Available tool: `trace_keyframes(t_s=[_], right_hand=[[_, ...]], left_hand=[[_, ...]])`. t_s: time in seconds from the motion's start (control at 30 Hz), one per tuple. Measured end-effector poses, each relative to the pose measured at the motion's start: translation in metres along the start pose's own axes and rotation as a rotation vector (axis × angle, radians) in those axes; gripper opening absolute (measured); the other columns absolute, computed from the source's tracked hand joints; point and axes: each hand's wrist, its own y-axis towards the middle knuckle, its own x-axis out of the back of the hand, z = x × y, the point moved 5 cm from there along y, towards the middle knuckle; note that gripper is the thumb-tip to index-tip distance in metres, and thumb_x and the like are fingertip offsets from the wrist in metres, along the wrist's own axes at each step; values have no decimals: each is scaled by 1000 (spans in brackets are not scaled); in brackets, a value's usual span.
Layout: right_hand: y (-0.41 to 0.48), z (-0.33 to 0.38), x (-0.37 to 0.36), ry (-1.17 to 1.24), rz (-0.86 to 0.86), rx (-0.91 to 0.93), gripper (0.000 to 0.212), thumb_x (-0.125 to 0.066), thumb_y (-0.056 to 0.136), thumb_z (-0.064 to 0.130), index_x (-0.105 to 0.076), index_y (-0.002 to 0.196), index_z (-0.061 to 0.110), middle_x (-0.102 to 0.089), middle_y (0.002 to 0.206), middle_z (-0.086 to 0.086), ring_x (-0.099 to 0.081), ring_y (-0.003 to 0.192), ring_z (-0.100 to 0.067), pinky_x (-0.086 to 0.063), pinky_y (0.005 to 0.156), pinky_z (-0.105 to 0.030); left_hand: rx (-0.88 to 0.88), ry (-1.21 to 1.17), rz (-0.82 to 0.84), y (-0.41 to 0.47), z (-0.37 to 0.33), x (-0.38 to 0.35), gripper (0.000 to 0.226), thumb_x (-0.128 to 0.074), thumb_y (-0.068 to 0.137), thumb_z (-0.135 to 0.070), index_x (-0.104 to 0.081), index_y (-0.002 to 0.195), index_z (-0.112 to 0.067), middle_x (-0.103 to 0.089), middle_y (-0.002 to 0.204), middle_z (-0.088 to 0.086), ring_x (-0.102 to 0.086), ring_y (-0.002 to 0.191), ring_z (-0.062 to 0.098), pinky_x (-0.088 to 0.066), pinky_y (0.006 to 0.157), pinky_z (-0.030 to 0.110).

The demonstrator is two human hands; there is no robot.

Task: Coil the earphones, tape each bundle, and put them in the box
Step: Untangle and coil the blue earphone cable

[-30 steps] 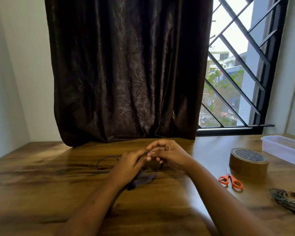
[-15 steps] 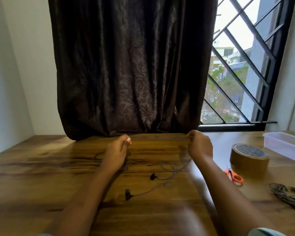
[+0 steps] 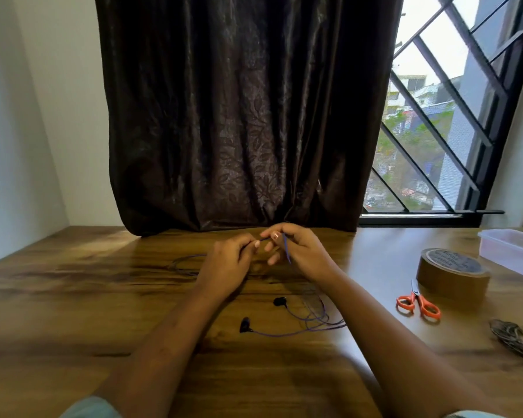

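A purple-corded earphone (image 3: pixel 287 333) lies on the wooden table (image 3: pixel 73 297), its two black earbuds near my forearms and a loop of cord off to the left. My left hand (image 3: pixel 228 265) and my right hand (image 3: pixel 299 251) meet above the table's middle. Both pinch the same cord, and a short purple stretch shows between my right fingers. A roll of brown tape (image 3: pixel 452 274) stands at the right. The clear plastic box (image 3: pixel 511 250) sits behind it at the right edge.
Orange-handled scissors (image 3: pixel 418 303) lie just in front of the tape. Another bundle of dark cords (image 3: pixel 517 339) rests at the far right edge. A dark curtain (image 3: pixel 239 116) hangs behind the table, beside a barred window.
My hands, spread apart with the cord stretched between them half a second ago, have come back together. The earbuds have shifted slightly on the table.
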Motion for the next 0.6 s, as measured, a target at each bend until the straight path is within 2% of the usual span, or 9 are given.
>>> trace_keyframes(t_s=[0.07, 0.13, 0.3, 0.37, 0.4, 0.47, 0.5, 0.53, 0.6], right_hand=[[1, -4, -1, 96, 31, -76, 24, -39, 99, 0, -63, 98, 7, -68, 80, -3, -64, 55, -9, -51, 59, -27], [3, -8, 8, 181, -27, -116, 26, -38, 99, -1, -62, 95, 7, -68, 78, -4, -64, 52, -9, -52, 55, -25], [-11, -37, 83, 213, -546, -301, 33, -35, 94, -11, -58, 80, 8, -54, 67, -6, -52, 41, -10, -42, 42, -21], [-20, -52, 104, 114, -697, -384, 37, -32, 89, -15, -56, 75, 9, -51, 70, -5, -50, 49, -12, -39, 43, -20], [-24, -56, 112, -10, -759, -429, 36, -33, 88, -15, -61, 81, 7, -56, 77, -8, -54, 58, -16, -43, 48, -22], [-23, -52, 115, -354, -771, -423, 41, -38, 86, -13, -66, 110, 5, -63, 109, -15, -60, 97, -28, -50, 80, -31], [-19, -45, 110, -471, -715, -357, 51, -39, 84, -14, -61, 123, 8, -56, 127, -16, -51, 117, -30, -42, 97, -32], [-16, -37, 103, -498, -676, -288, 60, -39, 82, -17, -55, 132, 12, -45, 140, -15, -40, 130, -29, -33, 107, -31], [-14, -15, 90, -526, -712, -74, 71, -38, 78, -20, -49, 138, 16, -32, 150, -13, -29, 139, -28, -24, 111, -28]], left_hand=[[10, -31, 8, 0, -1, 0, 22, -46, 89, -36, -61, 77, -26, -62, 69, -7, -59, 66, 10, -44, 60, 34], [21, -63, 22, 0, -1, 0, 21, -45, 91, -36, -57, 75, -30, -60, 68, -7, -58, 66, 8, -41, 61, 32], [117, -65, 93, -1, 8, 2, 27, -43, 98, -31, -57, 76, -23, -62, 72, 5, -58, 68, 15, -43, 64, 36], [128, -43, 115, -2, 10, 1, 28, -43, 98, -31, -57, 75, -24, -63, 72, 8, -58, 68, 19, -44, 64, 39], [134, -41, 117, -1, 10, 0, 28, -43, 98, -32, -56, 75, -25, -62, 71, 10, -58, 66, 22, -43, 63, 40], [149, -53, 92, -2, 11, 1, 28, -44, 98, -31, -57, 74, -24, -62, 69, 12, -57, 64, 24, -42, 60, 41], [155, -55, 77, -1, 11, 2, 27, -44, 97, -30, -58, 75, -23, -61, 69, 12, -57, 64, 24, -42, 59, 41], [158, -49, 65, -2, 12, 3, 27, -45, 97, -30, -59, 75, -23, -61, 68, 10, -57, 63, 23, -42, 59, 40], [159, -11, 68, -2, 11, 2, 25, -47, 96, -31, -61, 77, -23, -63, 70, 2, -58, 64, 17, -44, 61, 38]])
